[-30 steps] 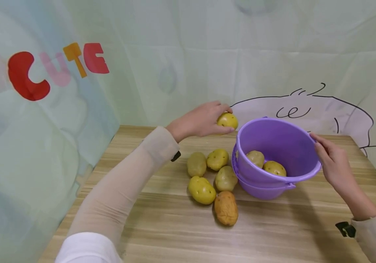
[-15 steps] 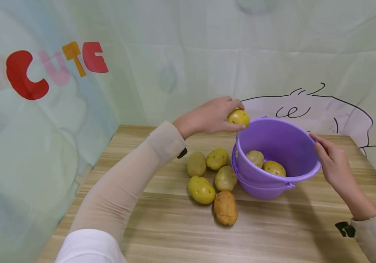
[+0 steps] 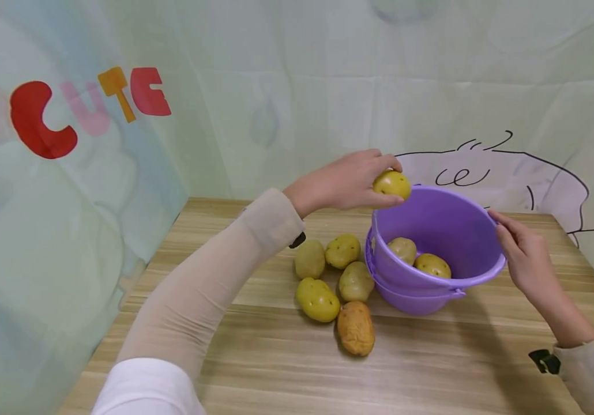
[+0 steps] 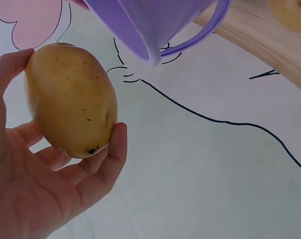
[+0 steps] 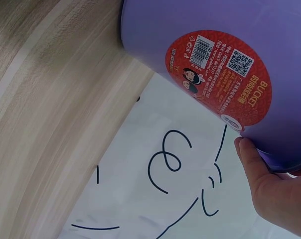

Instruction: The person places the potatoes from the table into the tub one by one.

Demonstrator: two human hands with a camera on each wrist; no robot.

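In the head view my left hand (image 3: 351,181) holds a yellow potato (image 3: 393,184) by the back left rim of a purple bucket (image 3: 416,294). The left wrist view shows thumb and fingers curled round that potato (image 4: 73,99). My right hand (image 3: 527,253) grips the bucket's right rim, and the bucket leans towards me. Inside it lie a pale potato (image 3: 403,251) and a yellow potato (image 3: 433,266). The right wrist view has my right hand (image 5: 275,189) at the rim, near a red label (image 5: 220,79) on the bucket's side.
Left of the bucket, several potatoes (image 3: 318,300) lie close together on the wooden table (image 3: 255,357). A wrinkled orange-brown one (image 3: 356,328) is nearest me. A printed cloth (image 3: 276,86) hangs behind the table.
My left hand has carried the potato to the right, from left of the bucket to its back left rim. The right hand and the bucket have stayed nearly still.
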